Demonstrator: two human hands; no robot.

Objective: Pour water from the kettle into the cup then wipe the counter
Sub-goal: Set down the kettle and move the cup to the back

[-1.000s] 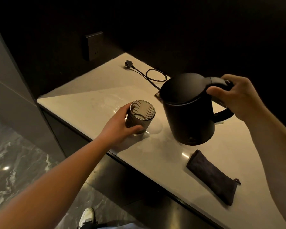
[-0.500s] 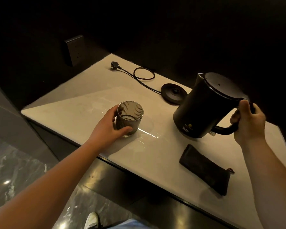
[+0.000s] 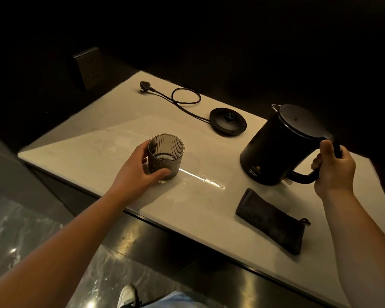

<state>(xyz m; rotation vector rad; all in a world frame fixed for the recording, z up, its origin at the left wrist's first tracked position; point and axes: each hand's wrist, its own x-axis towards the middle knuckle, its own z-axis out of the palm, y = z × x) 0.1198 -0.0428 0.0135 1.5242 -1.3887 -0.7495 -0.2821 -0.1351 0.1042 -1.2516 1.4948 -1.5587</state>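
Note:
A ribbed grey cup (image 3: 166,155) stands on the pale counter (image 3: 93,152) with some water in its bottom. My left hand (image 3: 140,172) is wrapped around the cup's near side. The black kettle (image 3: 280,145) is at the right, leaning back with its spout up and lid closed, and my right hand (image 3: 333,167) grips its handle. Whether its base touches the counter I cannot tell. A dark folded cloth (image 3: 272,221) lies on the counter in front of the kettle. A thin wet streak (image 3: 200,177) glints between cup and kettle.
The kettle's round base (image 3: 228,122) sits behind the cup, its cord looping to an unplugged plug (image 3: 145,86). A wall socket (image 3: 89,67) is at the back left. The counter's front edge drops to a dark marble floor, where a shoe (image 3: 127,296) shows.
The kettle has swung away from above the cup to the right and tipped back, uncovering its base. My left hand stays on the cup.

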